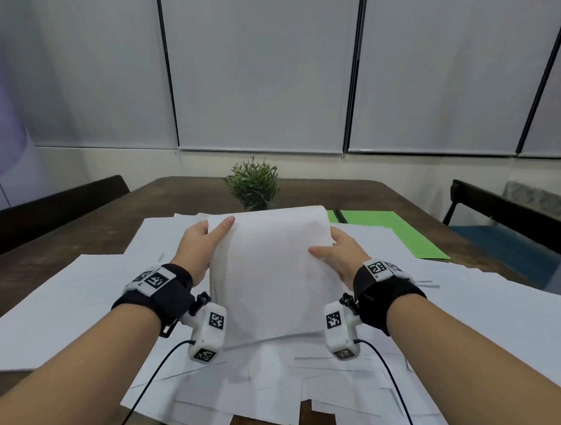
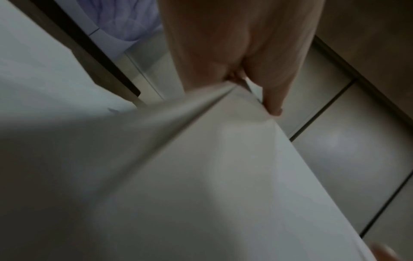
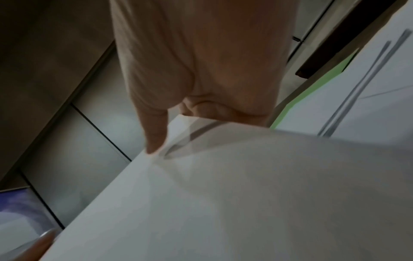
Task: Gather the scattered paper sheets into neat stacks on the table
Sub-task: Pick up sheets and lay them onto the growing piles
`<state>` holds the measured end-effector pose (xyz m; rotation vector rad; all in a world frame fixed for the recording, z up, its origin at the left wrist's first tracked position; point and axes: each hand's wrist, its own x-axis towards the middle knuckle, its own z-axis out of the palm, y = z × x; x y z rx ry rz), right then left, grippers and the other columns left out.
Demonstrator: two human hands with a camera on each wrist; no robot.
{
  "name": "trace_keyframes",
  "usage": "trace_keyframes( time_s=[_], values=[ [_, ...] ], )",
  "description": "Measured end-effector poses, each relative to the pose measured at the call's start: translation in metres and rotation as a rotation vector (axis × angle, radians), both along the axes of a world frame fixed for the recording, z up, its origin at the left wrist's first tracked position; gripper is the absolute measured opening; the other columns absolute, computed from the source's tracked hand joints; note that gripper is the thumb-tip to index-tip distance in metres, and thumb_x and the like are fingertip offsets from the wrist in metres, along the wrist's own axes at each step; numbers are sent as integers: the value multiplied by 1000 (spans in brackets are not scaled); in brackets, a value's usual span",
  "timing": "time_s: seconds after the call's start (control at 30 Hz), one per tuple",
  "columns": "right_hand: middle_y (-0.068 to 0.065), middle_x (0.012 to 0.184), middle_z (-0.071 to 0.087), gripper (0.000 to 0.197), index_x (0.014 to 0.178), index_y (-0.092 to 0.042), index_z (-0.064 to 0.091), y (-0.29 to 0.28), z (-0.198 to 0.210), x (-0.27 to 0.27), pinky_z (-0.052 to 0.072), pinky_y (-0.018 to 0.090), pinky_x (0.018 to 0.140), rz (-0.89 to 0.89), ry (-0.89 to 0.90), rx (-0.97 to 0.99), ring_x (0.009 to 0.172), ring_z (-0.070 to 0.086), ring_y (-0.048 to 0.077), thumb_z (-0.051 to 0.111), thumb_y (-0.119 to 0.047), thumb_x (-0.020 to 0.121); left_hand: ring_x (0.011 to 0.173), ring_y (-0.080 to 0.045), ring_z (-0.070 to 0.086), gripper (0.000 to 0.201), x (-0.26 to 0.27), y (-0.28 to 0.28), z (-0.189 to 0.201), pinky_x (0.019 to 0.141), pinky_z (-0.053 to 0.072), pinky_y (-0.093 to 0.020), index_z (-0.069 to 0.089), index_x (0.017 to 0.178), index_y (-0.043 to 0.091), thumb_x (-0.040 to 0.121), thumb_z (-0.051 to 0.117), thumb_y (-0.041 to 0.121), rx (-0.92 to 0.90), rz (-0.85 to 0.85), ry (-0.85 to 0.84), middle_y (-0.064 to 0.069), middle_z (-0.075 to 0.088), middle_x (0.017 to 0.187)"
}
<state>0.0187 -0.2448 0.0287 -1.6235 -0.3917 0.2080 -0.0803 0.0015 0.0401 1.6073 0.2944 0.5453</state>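
Observation:
A bundle of white sheets stands tilted on its lower edge above the paper-covered table. My left hand grips its left side, thumb on the near face and fingers behind. My right hand grips the right side the same way. The bundle's top edge curls away from me. In the left wrist view my left hand pinches the bundle at its edge. In the right wrist view my right hand holds the bundle, thumb on its face. Loose white sheets lie spread under and around it.
A green sheet with a dark pen on it lies at the back right of the wooden table. A small potted plant stands behind the bundle. Dark chairs flank the table, one at right.

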Motion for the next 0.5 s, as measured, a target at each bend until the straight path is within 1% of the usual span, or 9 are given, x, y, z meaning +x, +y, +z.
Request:
trace_keyframes(
  time_s=[0.03,0.07,0.1,0.17,0.2,0.27,0.33,0.43,0.5],
  values=[
    [10,107,71,29,102,-24,61,0,1,0,54,52,89,30,21,10,95,69,31,74,-12,79,102,-26,63,72,0,-2,4,87,51,-41,51,123,7,73,73,53,14,-6,-3,-6,61,117],
    [8,109,71,27,104,-24,61,0,2,0,54,51,89,54,31,20,96,70,29,74,-17,82,105,-26,63,62,0,-4,8,91,52,-46,49,125,8,79,72,44,30,-13,-18,-7,62,118],
    [6,108,71,27,104,-24,61,1,2,1,54,49,89,54,27,21,96,70,28,76,-25,81,105,-25,63,53,0,-6,11,92,51,-47,48,126,10,84,70,34,42,-20,-31,-5,62,116],
    [5,105,73,37,103,-22,63,3,4,3,55,50,88,17,0,27,94,71,27,81,-33,73,107,-17,61,51,1,-9,16,92,51,-40,41,133,15,89,66,22,65,-38,-57,3,59,116],
    [7,103,73,41,104,-19,64,5,5,3,55,52,87,-6,-4,50,93,71,29,82,-31,70,109,-13,59,54,1,-10,20,92,50,-36,37,136,17,90,65,19,79,-52,-87,5,58,119],
    [12,102,73,43,107,-13,63,8,8,5,54,55,87,-35,-13,124,93,70,33,82,-19,69,112,-6,57,60,-1,-11,27,93,48,-30,35,140,22,89,65,14,135,-67,-165,8,56,125],
    [15,103,72,37,106,-9,64,11,14,6,54,52,89,-49,-46,177,95,69,34,80,-6,72,112,-3,57,58,-3,-12,34,92,48,-26,38,135,25,87,67,10,164,-70,-244,9,57,125],
    [16,102,71,28,97,-12,64,12,23,6,55,44,89,-36,-102,227,90,68,30,73,6,77,107,-7,62,45,-3,-12,38,90,51,-28,48,119,28,84,71,12,115,-51,-311,8,63,117],
    [18,104,70,29,100,-9,65,13,26,6,54,42,88,-26,-119,234,89,67,29,71,9,77,106,-9,64,42,-3,-10,37,92,51,-32,50,118,22,83,72,15,91,-21,-324,6,65,115]
  ],
)
